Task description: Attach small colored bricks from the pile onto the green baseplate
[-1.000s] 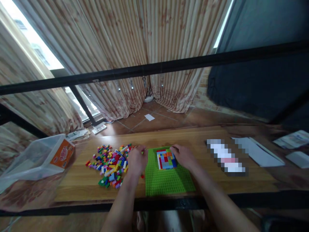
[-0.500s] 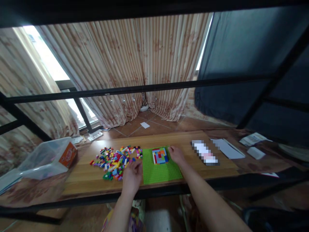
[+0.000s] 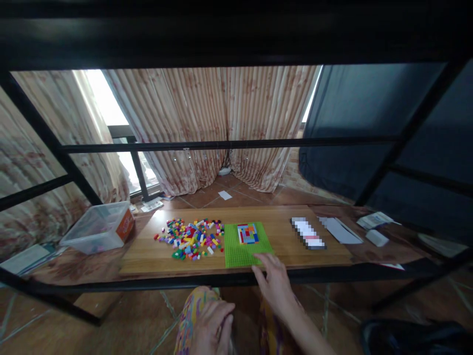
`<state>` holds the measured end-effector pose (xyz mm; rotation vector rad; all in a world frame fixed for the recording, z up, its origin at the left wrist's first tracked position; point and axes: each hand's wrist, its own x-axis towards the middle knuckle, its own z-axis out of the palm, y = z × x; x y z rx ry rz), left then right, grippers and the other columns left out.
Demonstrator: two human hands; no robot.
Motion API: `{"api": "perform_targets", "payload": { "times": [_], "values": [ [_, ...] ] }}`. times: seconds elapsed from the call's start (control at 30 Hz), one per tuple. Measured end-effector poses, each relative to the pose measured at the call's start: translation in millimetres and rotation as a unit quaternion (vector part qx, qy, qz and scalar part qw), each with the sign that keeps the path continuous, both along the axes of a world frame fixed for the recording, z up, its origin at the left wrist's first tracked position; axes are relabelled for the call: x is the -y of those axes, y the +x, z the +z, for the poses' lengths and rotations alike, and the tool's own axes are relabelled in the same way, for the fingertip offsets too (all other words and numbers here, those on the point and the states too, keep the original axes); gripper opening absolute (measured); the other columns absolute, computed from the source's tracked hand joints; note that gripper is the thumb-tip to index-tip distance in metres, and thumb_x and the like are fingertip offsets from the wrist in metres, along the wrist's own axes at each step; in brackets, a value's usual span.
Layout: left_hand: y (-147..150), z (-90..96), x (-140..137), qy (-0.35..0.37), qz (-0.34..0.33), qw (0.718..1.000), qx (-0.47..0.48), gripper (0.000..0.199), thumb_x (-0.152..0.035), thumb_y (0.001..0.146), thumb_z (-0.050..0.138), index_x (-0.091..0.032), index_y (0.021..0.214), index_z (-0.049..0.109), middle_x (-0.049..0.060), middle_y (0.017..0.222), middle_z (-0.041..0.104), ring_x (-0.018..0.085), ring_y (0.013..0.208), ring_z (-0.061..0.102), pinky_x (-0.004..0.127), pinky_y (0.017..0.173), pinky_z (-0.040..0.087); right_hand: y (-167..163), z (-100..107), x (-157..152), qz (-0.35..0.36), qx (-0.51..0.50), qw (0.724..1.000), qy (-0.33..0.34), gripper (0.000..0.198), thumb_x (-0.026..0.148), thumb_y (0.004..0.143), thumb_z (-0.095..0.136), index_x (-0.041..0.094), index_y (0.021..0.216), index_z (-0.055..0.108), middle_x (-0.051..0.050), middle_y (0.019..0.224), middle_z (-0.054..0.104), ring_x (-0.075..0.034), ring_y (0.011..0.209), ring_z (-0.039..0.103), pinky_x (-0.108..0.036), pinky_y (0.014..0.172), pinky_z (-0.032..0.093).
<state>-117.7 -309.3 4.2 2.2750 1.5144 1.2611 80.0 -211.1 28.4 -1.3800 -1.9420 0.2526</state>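
Observation:
My left hand rests on a knee in patterned cloth, below the table's front edge. It holds nothing, and its fingers lie loosely stretched with the thumb apart. Near the front right corner of a green baseplate is my right hand, open, with its fingertips over the plate's edge. Whether they touch it I cannot tell. Toward the back of the plate sits a flat square of coloured building bricks, in red, blue, white, orange and green. Left of the plate, many loose building bricks are spread out.
The wooden tabletop carries these things. At its left stands a clear plastic bin with an orange label. A blurred-out phone-like object lies to the right, with white papers beyond it. Black metal bars cross in front of the curtains.
My left hand has moved from beside the loose bricks down to the knee. My right hand has drawn back from the plate's far right side and its fingers have opened. The view has shifted.

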Motion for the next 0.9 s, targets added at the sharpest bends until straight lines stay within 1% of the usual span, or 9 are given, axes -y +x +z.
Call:
{"api": "perform_targets", "payload": {
  "times": [0.07,0.13,0.23,0.3,0.4,0.53,0.73,0.83,0.9],
  "values": [
    [-2,-9.2,9,0.029,-0.017,0.999,-0.026,0.022,-0.014,0.088,0.052,-0.022,0.103,0.067,0.005,0.089,0.074,0.015,0.080,0.070,0.024,0.071,0.058,3,-23,40,-0.012,0.032,0.999,0.022,0.031,0.020,0.089,0.049,0.025,0.112,0.068,-0.009,0.114,0.070,-0.025,0.107,0.063,-0.042,0.094,0.048],
    [-2,-15.2,16,0.063,-0.039,0.996,-0.047,0.023,-0.011,0.086,0.051,-0.022,0.099,0.066,0.003,0.085,0.073,0.014,0.075,0.069,0.022,0.068,0.057,5,-39,68,-0.001,0.070,0.997,0.044,0.029,0.018,0.085,0.053,0.029,0.105,0.070,-0.006,0.119,0.069,-0.026,0.109,0.063,-0.045,0.097,0.046],
    [4,-16.6,24,0.090,-0.068,0.992,-0.061,0.024,-0.008,0.084,0.048,-0.022,0.095,0.064,0.001,0.080,0.072,0.013,0.070,0.066,0.022,0.067,0.055,0,-44,84,0.074,0.099,0.991,0.057,0.027,0.018,0.082,0.057,0.032,0.101,0.071,-0.002,0.115,0.070,-0.024,0.106,0.064,-0.044,0.097,0.045],
    [13,-14.7,27,0.069,-0.074,0.993,-0.062,0.024,-0.007,0.084,0.047,-0.021,0.093,0.065,0.001,0.079,0.070,0.014,0.070,0.064,0.024,0.068,0.054,-8,-39,84,0.081,0.094,0.992,0.037,0.026,0.014,0.082,0.056,0.030,0.095,0.071,-0.002,0.112,0.071,-0.023,0.104,0.064,-0.043,0.097,0.045],
    [25,-13.9,32,0.005,-0.049,0.998,-0.046,0.023,-0.008,0.083,0.048,-0.021,0.091,0.066,0.002,0.081,0.069,0.015,0.074,0.062,0.027,0.071,0.053,-22,-34,81,0.077,0.088,0.993,0.000,0.027,0.011,0.083,0.054,0.030,0.091,0.071,-0.002,0.110,0.071,-0.022,0.102,0.063,-0.044,0.098,0.044],
    [33,-21.1,37,-0.047,-0.020,0.998,-0.026,0.017,-0.011,0.083,0.052,-0.019,0.087,0.067,0.004,0.081,0.068,0.016,0.079,0.059,0.029,0.074,0.051,-26,-39,79,0.098,0.111,0.989,0.009,0.029,0.012,0.087,0.050,0.029,0.093,0.072,-0.004,0.114,0.070,-0.024,0.108,0.061,-0.047,0.101,0.040],
    [26,-20.4,49,-0.037,0.007,0.999,-0.025,0.017,-0.014,0.085,0.052,-0.020,0.089,0.068,0.004,0.082,0.068,0.016,0.080,0.058,0.030,0.079,0.048,-18,-49,74,0.117,0.149,0.981,0.032,0.025,0.019,0.087,0.050,0.028,0.093,0.073,-0.006,0.116,0.070,-0.027,0.106,0.062,-0.048,0.096,0.043],
    [20,-20.3,54,-0.030,0.002,0.999,-0.020,0.017,-0.012,0.084,0.051,-0.019,0.088,0.066,0.004,0.080,0.068,0.016,0.079,0.059,0.029,0.078,0.048,-21,-48,72,0.121,0.138,0.983,0.020,0.025,0.022,0.087,0.050,0.029,0.094,0.073,-0.004,0.114,0.071,-0.028,0.104,0.064,-0.048,0.093,0.044],
    [15,-26.7,55,-0.030,-0.005,0.999,-0.018,0.018,-0.012,0.085,0.050,-0.019,0.088,0.066,0.004,0.079,0.067,0.016,0.079,0.059,0.029,0.077,0.048,-27,-45,69,0.124,0.126,0.984,0.000,0.025,0.024,0.088,0.049,0.029,0.096,0.072,-0.004,0.109,0.072,-0.027,0.102,0.065,-0.048,0.094,0.044]
  ]
}}
